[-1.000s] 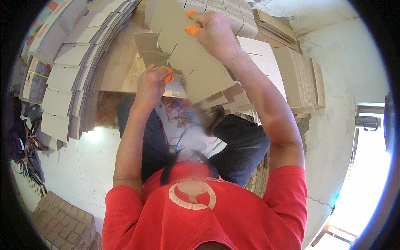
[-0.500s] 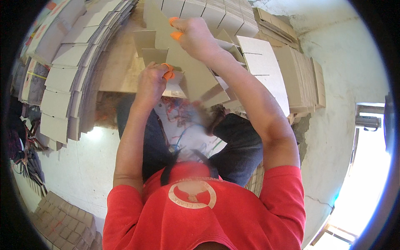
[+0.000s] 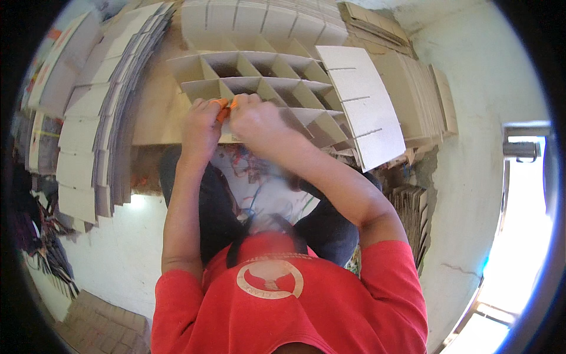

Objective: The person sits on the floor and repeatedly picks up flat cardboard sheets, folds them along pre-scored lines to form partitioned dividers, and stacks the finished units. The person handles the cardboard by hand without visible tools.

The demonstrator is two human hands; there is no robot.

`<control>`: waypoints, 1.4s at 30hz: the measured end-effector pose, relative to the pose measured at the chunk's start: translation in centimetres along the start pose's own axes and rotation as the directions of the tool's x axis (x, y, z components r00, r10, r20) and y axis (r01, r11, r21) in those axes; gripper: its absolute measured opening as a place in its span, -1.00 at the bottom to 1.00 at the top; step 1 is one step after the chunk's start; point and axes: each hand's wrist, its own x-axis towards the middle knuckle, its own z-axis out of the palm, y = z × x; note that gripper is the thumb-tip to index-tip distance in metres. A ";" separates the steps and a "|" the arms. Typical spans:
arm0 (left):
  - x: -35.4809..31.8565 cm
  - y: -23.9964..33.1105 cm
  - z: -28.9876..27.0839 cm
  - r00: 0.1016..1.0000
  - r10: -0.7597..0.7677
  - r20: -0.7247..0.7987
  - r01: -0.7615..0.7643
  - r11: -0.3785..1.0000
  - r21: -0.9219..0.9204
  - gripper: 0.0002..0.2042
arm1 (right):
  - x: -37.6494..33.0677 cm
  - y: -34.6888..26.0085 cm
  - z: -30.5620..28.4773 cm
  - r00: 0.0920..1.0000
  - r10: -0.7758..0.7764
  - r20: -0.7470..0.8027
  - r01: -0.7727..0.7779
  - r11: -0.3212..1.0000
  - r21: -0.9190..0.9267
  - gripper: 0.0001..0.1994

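1. Pinching the near-left edge of a cardboard divider grid (image 3: 271, 88) with the left hand (image 3: 202, 123), thumb and fingertips drawn together in orange finger cots (image 3: 222, 112).
2. Curling the fingers of the right hand (image 3: 262, 124), just beside the left, at the same near edge; somewhat blurred, so cannot tell whether clamped on the cardboard or merely pressing.
3. Having the grid just beyond both hands on the wooden tabletop (image 3: 154, 115), near the front edge, open cells upward.
4. Bordered behind the grid by upright slotted cardboard strips (image 3: 259, 17).
5. Flanked on the right by a pale slotted sheet (image 3: 362, 106) slanting across the grid's end, then by stacked cardboard panels (image 3: 407, 94).
6. Flanked on the left, well apart from the hands, by tall overlapping stacks of slotted cardboard sheets (image 3: 82, 147).
7. Dressed in a red T-shirt (image 3: 342, 295) and dark trousers (image 3: 215, 197).
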 end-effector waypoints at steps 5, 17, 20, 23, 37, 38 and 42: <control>1.5 1.2 -0.8 0.995 0.061 0.076 -0.070 0.990 0.123 -0.53 | -0.7 4.2 -0.9 0.976 0.102 -0.195 -0.058 0.973 0.221 -0.73; 14.4 0.5 4.3 0.771 0.154 0.618 -0.358 0.908 0.220 0.22 | -18.5 28.0 -1.4 0.552 0.810 0.199 -0.771 0.405 0.492 -0.23; 15.8 -1.8 6.3 0.759 0.168 0.629 -0.376 0.902 0.212 0.20 | -19.0 27.2 -3.0 0.467 0.843 0.269 -0.767 0.234 0.598 -0.42; 17.8 0.2 7.3 0.735 -0.057 0.675 -0.244 0.907 0.343 0.09 | -21.8 29.2 -4.2 0.300 0.921 0.250 -0.596 -0.023 0.802 -0.57; 10.6 6.3 -6.7 0.925 0.266 0.270 -0.357 0.849 0.390 -0.73 | -26.8 38.9 -8.9 0.124 0.953 -0.276 -0.883 0.233 0.408 -0.65; 10.0 6.7 -8.7 0.933 0.298 0.200 -0.358 0.808 0.467 -0.72 | -25.9 38.5 -8.5 0.119 0.969 -0.218 -0.902 0.197 0.384 -0.59; 8.3 6.4 -14.9 0.964 0.262 -0.033 -0.148 0.639 0.755 -0.64 | -27.1 41.9 -2.8 0.165 0.929 -0.331 -0.803 0.321 0.502 -0.53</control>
